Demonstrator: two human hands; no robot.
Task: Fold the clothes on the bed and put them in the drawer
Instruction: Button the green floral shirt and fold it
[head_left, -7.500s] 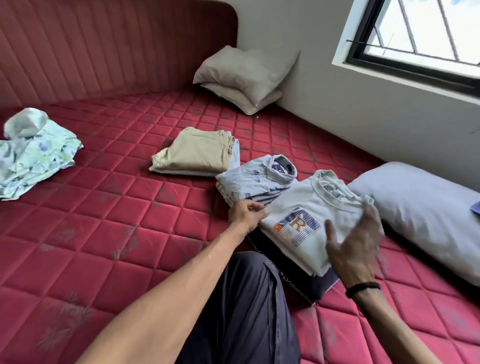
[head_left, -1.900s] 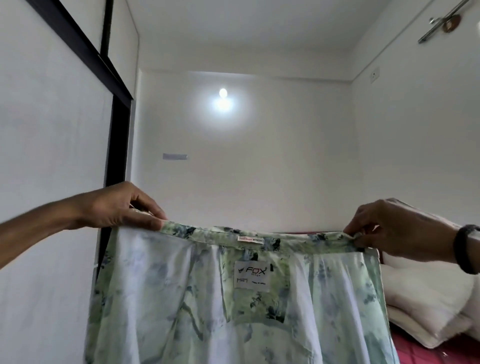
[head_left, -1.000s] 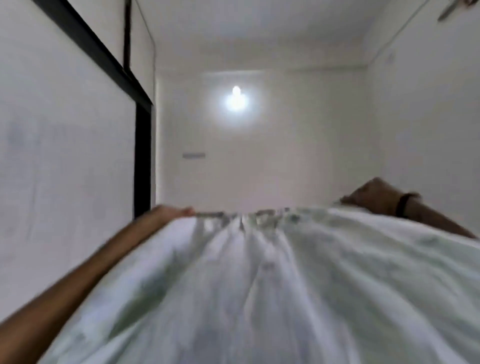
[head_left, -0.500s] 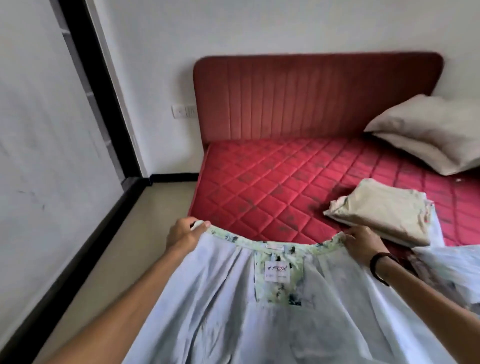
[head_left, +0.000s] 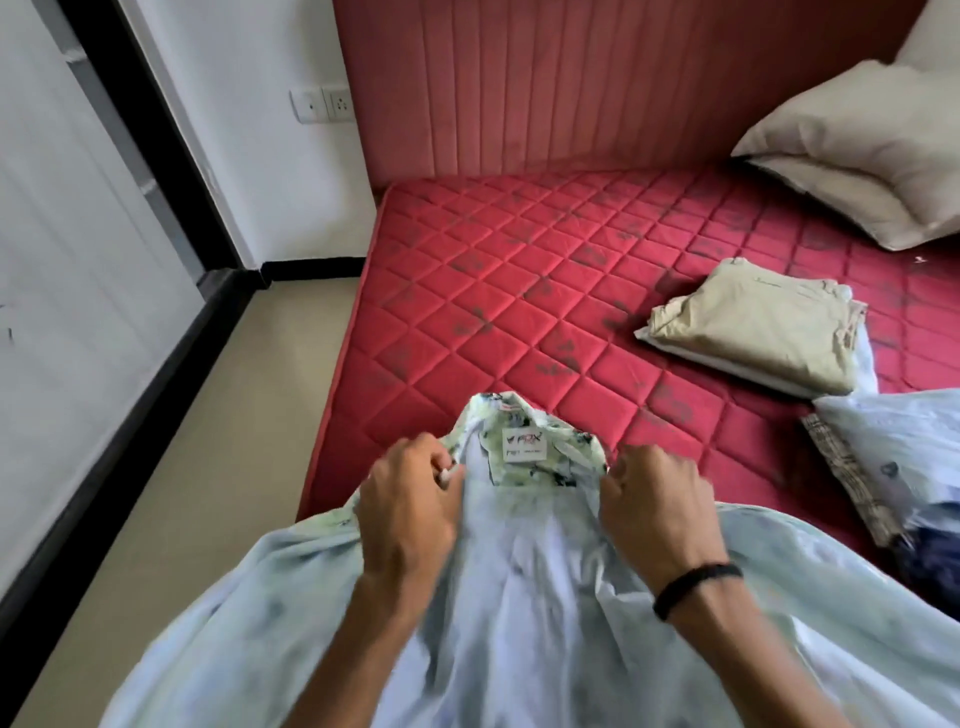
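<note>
Left hand (head_left: 410, 499) and right hand (head_left: 649, 499) grip the unfolded shirt (head_left: 519, 597) at its collar; folded clothes (head_left: 753, 327) lie beyond the right hand, none in a drawer yet.

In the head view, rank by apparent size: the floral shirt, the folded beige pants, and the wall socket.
1. Floral shirt, though it is nearest the camera.
2. Beige pants.
3. Wall socket, farthest away.

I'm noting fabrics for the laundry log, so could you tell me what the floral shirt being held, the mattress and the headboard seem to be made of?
Floral shirt: thin woven cloth, probably cotton or a blend, matte; it drapes in soft creases.
Mattress: red fabric with a slight sheen, stitched in diamond quilting, with darker smudges.
Headboard: padded upholstery, velvet-like, in vertical channels; the exact fabric cannot be told.
</note>
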